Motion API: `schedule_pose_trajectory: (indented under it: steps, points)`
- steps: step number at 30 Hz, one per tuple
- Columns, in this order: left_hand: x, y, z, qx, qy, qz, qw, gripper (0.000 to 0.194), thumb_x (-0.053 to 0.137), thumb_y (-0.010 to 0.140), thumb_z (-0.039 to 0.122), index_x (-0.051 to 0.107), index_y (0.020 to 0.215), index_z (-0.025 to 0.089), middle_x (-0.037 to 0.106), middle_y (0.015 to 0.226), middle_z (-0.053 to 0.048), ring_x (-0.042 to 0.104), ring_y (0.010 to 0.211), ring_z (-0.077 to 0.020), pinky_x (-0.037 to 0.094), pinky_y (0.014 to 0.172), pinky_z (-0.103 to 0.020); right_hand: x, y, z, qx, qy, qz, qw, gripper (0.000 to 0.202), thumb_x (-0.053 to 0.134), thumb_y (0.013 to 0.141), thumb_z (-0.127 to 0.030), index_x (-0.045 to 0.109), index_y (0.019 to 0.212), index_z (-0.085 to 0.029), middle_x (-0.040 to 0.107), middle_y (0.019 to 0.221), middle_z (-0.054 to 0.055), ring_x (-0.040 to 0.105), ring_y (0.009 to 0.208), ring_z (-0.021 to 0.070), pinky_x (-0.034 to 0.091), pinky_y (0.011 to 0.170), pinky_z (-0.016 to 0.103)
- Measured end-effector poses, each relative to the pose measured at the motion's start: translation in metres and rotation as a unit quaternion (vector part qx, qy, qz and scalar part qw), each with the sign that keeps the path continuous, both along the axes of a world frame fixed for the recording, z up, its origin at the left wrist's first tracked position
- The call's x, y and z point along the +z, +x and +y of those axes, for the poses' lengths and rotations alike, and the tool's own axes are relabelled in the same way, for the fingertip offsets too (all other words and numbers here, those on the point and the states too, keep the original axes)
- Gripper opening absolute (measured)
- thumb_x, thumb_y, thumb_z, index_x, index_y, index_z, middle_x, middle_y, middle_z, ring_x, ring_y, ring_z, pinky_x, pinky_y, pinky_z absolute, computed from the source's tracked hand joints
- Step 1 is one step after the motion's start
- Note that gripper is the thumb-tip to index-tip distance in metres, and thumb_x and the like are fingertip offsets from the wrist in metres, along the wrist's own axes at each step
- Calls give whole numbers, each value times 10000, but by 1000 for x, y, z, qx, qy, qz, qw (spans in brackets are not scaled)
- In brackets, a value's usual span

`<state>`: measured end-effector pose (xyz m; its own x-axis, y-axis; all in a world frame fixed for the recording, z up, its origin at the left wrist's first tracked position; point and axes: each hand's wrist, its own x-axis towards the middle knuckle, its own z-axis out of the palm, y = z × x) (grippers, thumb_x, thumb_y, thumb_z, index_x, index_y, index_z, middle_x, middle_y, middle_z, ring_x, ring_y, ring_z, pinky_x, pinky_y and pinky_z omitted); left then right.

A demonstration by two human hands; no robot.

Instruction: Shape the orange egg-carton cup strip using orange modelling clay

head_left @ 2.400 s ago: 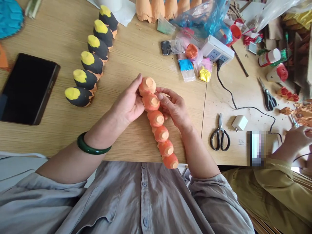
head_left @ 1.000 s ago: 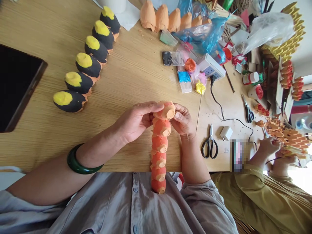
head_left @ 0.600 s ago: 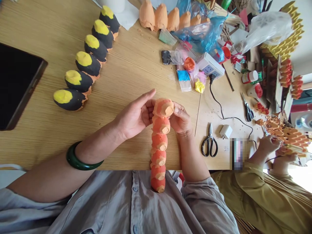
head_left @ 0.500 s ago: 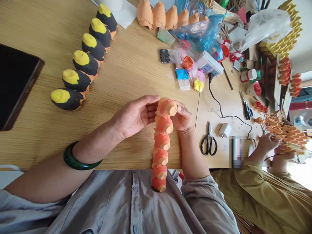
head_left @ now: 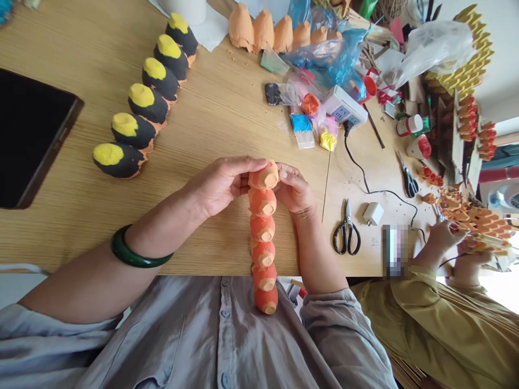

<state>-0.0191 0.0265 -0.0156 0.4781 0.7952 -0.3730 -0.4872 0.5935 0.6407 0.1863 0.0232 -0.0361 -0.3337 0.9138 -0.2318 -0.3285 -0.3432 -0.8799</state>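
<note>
Between my hands is an orange-red strip of egg carton, a row of several bumps with pale orange tips facing up. Its far end is gripped from the left by my left hand, thumb on top and fingers tucked behind. My right hand pinches the same end from the right, thumb and fingertips against its side. The strip's near end reaches past the table edge, over my grey shirt. To the left stands another egg carton strip, black with yellow tips and orange lower edges.
A plain orange carton strip stands at the back. Right of centre lie clay packets, a power strip, scissors and a white charger. A dark tablet lies left. A co-worker's hands work at far right.
The far end of the orange-red strip has shifted slightly left and turned so its tips face me more. My left thumb now presses on it. The view has shifted a little.
</note>
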Motion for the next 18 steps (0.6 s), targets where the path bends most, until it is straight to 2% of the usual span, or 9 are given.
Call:
schedule_pose_trajectory:
  steps: [4, 9, 12, 15, 18]
  points:
    - [9, 4, -8, 26, 53, 38, 998, 313, 1089, 875, 433, 880, 786, 218, 832, 859, -47, 791, 838, -239, 589, 741, -299, 2, 3, -2, 6, 1, -14, 1000, 591, 1081, 680, -710, 763, 759, -218, 603, 694, -29, 515, 660, 147, 478, 673, 285]
    - [16, 9, -14, 61, 92, 64, 992, 344, 1078, 900, 454, 869, 761, 219, 799, 812, -22, 746, 805, -199, 574, 758, -276, 14, 9, -6, 12, 24, -51, 998, 559, 1067, 732, -705, 776, 767, -229, 601, 738, 4, 505, 706, 188, 475, 726, 350]
    - [16, 7, -10, 18, 49, 35, 998, 400, 1092, 872, 528, 865, 801, 207, 817, 837, -32, 770, 829, -222, 584, 760, -288, 21, 10, -9, 22, 50, -73, 996, 512, 1029, 799, -699, 771, 775, -257, 601, 801, 29, 527, 763, 224, 504, 783, 391]
    - [17, 3, -5, -17, 7, 18, 1000, 464, 1039, 902, 594, 833, 783, 196, 808, 822, -60, 778, 795, -241, 583, 725, -304, 24, 10, -10, 32, 52, -92, 994, 525, 1021, 809, -716, 750, 771, -267, 603, 843, 47, 549, 807, 249, 527, 804, 413]
    - [18, 1, -5, -29, 13, 22, 999, 429, 1047, 853, 564, 842, 788, 193, 800, 813, -75, 756, 750, -232, 566, 677, -288, 26, 10, -11, 37, 49, -103, 993, 563, 1028, 791, -762, 748, 775, -274, 598, 851, 53, 539, 823, 257, 544, 794, 420]
